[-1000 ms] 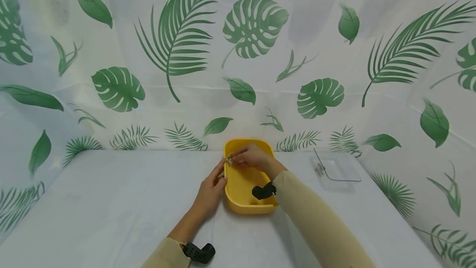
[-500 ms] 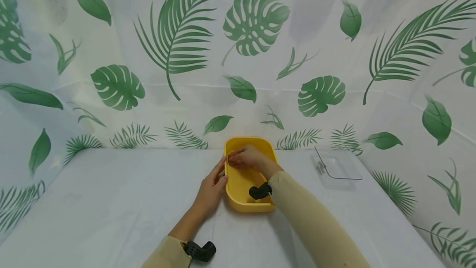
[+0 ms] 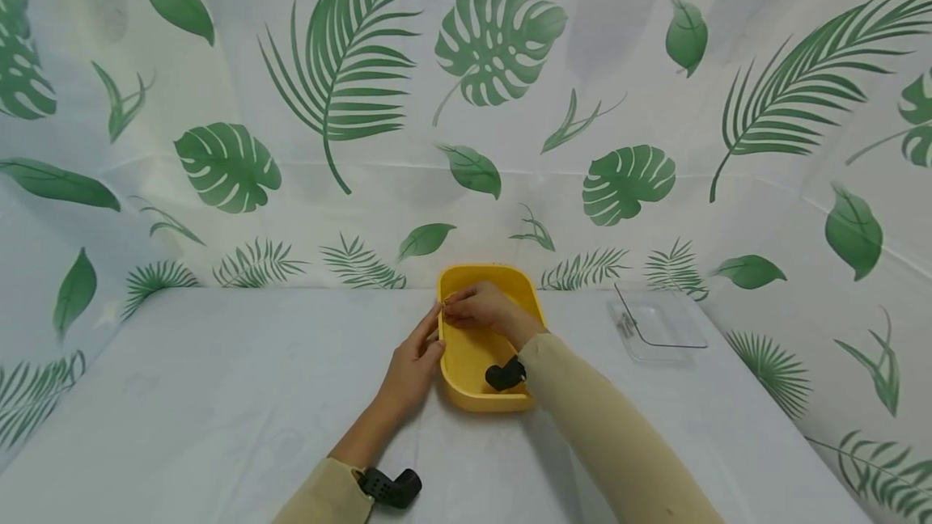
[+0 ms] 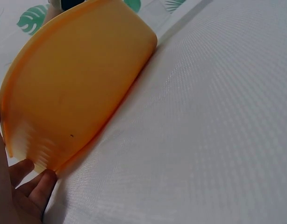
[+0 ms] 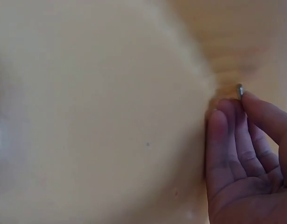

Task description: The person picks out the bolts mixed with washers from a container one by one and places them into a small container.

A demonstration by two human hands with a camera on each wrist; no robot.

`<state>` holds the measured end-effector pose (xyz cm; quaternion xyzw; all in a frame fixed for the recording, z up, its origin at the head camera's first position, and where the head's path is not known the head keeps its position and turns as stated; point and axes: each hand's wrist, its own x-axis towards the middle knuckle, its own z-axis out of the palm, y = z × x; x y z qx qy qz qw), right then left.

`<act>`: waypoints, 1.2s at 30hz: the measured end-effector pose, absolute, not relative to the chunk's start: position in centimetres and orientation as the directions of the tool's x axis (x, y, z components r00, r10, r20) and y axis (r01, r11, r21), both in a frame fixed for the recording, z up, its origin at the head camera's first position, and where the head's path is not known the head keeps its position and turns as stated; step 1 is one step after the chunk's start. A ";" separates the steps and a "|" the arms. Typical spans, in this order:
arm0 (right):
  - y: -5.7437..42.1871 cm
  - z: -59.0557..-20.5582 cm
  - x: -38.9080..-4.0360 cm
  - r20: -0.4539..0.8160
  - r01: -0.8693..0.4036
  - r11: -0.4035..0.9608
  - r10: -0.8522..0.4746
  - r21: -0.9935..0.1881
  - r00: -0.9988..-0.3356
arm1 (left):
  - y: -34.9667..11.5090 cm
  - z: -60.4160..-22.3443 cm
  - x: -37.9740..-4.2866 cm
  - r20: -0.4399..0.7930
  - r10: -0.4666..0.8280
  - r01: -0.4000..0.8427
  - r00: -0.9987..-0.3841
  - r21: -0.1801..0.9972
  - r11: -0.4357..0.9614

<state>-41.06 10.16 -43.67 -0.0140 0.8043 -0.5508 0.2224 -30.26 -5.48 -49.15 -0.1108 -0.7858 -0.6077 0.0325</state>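
A yellow rounded tub stands at the middle of the table. Along its outer left wall lies my left hand, its fingers reaching forward to the rim. In the left wrist view, fingertips touch the tub's outside near its base. My right hand is inside the tub at the left wall. Thumb and fingers there pinch a small silvery metal piece, seen nearly edge-on in the right wrist view. Its exact kind is hidden, and whether it touches the wall I cannot tell.
A clear plastic box with a dark-edged clear panel stands at the right, with small metal pieces at its left side. The white table meets a leaf-patterned backdrop just behind the tub.
My right hand has moved slightly left against the tub's left wall. The metal piece, plainly visible a second ago, is now mostly covered by fingers in the head view. My left hand stays put.
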 end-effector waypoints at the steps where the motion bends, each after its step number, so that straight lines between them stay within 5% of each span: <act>1: 10.1 -43.7 -41.0 -0.341 0.223 0.393 -0.263 -0.892 -0.903 | -5.5 -49.2 -30.2 0.185 0.136 0.213 -0.973 0.947 0.238; 36: 10.9 -42.9 -41.0 -0.333 0.182 0.415 -0.327 -0.891 -0.885 | -5.5 -48.8 -30.0 0.166 0.145 0.197 -0.975 0.952 0.236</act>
